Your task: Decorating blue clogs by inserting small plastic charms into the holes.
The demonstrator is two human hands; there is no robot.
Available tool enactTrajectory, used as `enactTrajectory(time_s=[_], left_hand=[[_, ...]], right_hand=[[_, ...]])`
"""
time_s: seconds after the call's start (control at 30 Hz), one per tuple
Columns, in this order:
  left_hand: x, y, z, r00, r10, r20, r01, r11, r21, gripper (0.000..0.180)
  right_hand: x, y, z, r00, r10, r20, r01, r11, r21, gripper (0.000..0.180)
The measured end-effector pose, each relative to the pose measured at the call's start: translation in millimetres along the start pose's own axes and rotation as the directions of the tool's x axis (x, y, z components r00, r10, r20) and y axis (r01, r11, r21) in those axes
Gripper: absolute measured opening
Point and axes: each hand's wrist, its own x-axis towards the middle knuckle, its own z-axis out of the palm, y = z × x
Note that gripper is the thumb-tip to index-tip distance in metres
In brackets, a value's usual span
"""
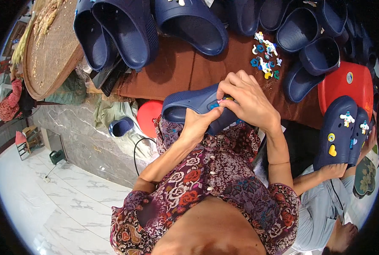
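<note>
A navy blue clog [185, 102] lies across my lap, its heel opening to the left and its toe to the right. With the thumb along its near side, my left hand [198, 123] grips the clog. My right hand [249, 100] bends over the upper, fingers pinched around a small shoe charm [219, 102] at the clog's surface. Blue and yellow bits show beside the fingertips, though the hand partly covers them. On the brown cloth beyond my right hand lies a small pile of colourful charms [265, 63].
Several navy clogs [189, 29] line the far side of the brown-covered table [172, 63]. At right stand a red plastic stool [342, 85] and a co-worker's hand [334, 171] holding two decorated clogs [336, 131]. A round woven tray [53, 46] is at far left.
</note>
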Motion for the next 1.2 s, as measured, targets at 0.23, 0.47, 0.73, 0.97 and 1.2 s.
enactTrajectory(time_s=[0.23, 0.47, 0.73, 0.97, 1.2], left_hand=[[-4, 8, -1, 0.996, 0.068, 0.054, -0.071, 0.996, 0.058, 0.027], [-5, 7, -4, 0.995, 0.045, 0.088, -0.050, 0.997, 0.056, 0.024], [-4, 0, -5, 1.000, 0.013, 0.018, -0.012, 1.000, -0.028, 0.030], [-4, 1, -14, 0.996, -0.044, 0.075, 0.048, 0.997, -0.055, 0.040], [-5, 6, -19, 0.988, -0.073, 0.134, 0.093, 0.985, -0.144, 0.036]], right_hand=[[-3, -2, 7, 0.999, -0.004, -0.040, 0.002, 0.998, -0.066, 0.015], [-3, 3, 14, 0.998, -0.021, -0.065, 0.019, 1.000, -0.022, 0.014], [-11, 22, 21, 0.993, 0.079, -0.088, -0.052, 0.958, 0.281, 0.018], [-24, 19, 16, 0.977, 0.175, -0.122, -0.121, 0.925, 0.362, 0.028], [-21, 12, 25, 0.984, 0.121, -0.130, -0.088, 0.968, 0.234, 0.033]])
